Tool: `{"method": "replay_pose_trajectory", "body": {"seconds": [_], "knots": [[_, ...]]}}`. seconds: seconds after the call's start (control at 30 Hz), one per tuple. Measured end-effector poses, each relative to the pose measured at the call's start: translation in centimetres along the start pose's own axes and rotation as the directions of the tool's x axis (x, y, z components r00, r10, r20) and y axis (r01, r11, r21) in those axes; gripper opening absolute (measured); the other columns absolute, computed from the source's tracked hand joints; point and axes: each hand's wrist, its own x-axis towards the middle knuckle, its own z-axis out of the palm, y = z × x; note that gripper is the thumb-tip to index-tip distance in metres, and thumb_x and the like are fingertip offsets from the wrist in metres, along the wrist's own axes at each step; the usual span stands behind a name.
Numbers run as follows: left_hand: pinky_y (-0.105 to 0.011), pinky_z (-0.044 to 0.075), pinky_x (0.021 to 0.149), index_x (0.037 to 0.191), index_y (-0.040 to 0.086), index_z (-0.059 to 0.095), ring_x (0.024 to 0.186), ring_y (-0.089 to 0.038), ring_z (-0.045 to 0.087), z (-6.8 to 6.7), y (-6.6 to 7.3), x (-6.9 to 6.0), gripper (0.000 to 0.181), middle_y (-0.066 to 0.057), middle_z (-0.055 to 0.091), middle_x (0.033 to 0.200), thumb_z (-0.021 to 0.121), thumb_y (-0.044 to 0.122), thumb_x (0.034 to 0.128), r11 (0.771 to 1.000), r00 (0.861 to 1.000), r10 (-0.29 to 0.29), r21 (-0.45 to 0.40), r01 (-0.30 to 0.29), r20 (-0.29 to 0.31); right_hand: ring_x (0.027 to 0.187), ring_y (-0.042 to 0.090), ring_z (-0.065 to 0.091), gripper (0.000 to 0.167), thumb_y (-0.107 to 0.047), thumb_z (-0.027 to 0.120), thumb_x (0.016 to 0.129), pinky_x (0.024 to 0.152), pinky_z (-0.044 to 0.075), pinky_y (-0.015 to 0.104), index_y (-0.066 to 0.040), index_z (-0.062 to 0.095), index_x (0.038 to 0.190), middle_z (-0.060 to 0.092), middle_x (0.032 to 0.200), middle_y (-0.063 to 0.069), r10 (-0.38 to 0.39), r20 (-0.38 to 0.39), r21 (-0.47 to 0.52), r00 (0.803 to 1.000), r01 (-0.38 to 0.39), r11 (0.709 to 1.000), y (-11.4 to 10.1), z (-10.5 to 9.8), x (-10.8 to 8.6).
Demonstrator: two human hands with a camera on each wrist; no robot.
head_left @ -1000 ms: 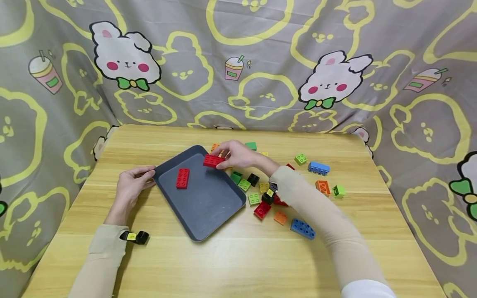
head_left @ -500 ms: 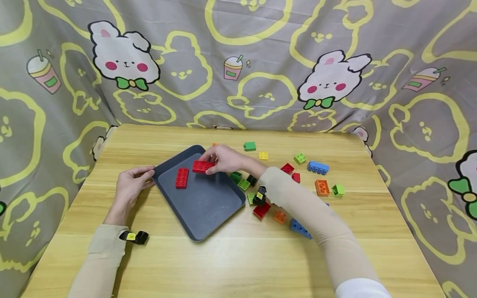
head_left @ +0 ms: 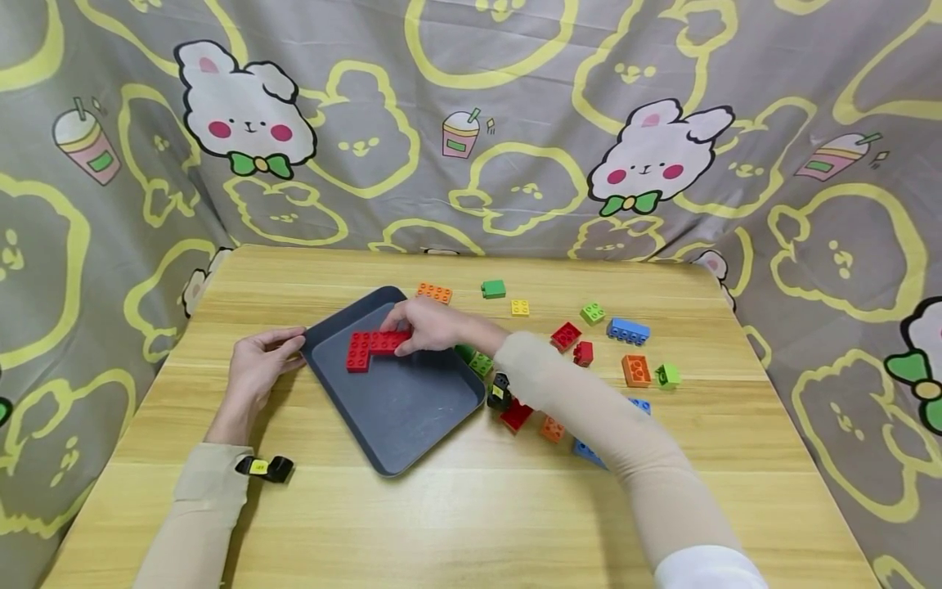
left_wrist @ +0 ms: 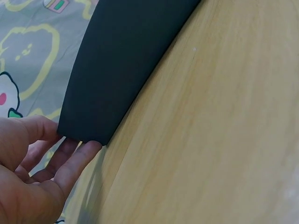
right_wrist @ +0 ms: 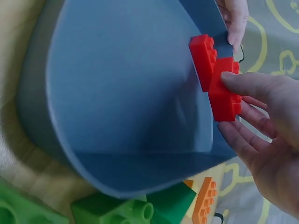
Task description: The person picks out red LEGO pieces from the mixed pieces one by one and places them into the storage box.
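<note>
A dark grey tray (head_left: pixel 412 417) lies at an angle on the wooden table. My left hand (head_left: pixel 257 364) is at its left corner, the thumb and fingers pinching the edge; the left wrist view shows the fingertips against the tray's outer wall (left_wrist: pixel 117 60). Inside the tray is a red building brick (head_left: pixel 358 353) with studs up. Over the tray, my right hand (head_left: pixel 427 323) pinches a second red brick (head_left: pixel 384 342) between thumb and fingers. In the right wrist view the held brick (right_wrist: pixel 222 91) meets the end of the other red brick (right_wrist: pixel 203 60).
Loose bricks lie right of the tray: an orange one (head_left: pixel 434 293) and a green one (head_left: pixel 494 289) behind, a blue one (head_left: pixel 629 331) and an orange one (head_left: pixel 636 370) farther right. My right forearm (head_left: pixel 589 401) hides some. A patterned curtain (head_left: pixel 515 123) surrounds the table.
My right hand has carried its red brick left and lower into the tray, up against the other red brick. The left hand and tray have stayed put.
</note>
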Motion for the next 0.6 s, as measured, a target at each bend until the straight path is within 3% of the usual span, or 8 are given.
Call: {"method": "replay_pose_trajectory", "body": {"seconds": [0.37,0.6], "knots": [[-0.019,0.067,0.077,0.122,-0.002,0.077,0.084,0.001,0.075,0.00,-0.14,0.06,0.023,0.016,0.075,0.091,0.070,0.003,0.1001,0.999,1.000,-0.001,0.039,0.001,-0.007,0.113,0.019,0.070,0.043,-0.021,0.080,0.096,0.097,0.062,0.030,-0.009,0.071,0.137,0.073,0.132,0.007,0.000,0.036,-0.094,0.999,0.003,0.996,0.03,0.50,0.24],[-0.019,0.067,0.077,0.118,0.000,0.079,0.084,0.000,0.076,0.01,-0.10,0.15,0.020,0.015,0.075,0.091,0.070,0.002,0.0997,1.000,1.000,0.004,0.011,-0.004,-0.005,0.114,0.020,0.070,0.044,-0.023,0.080,0.096,0.099,0.062,0.031,-0.008,0.071,0.137,0.073,0.132,0.008,0.013,0.021,-0.140,1.000,-0.010,0.990,0.18,0.78,0.75]]}}
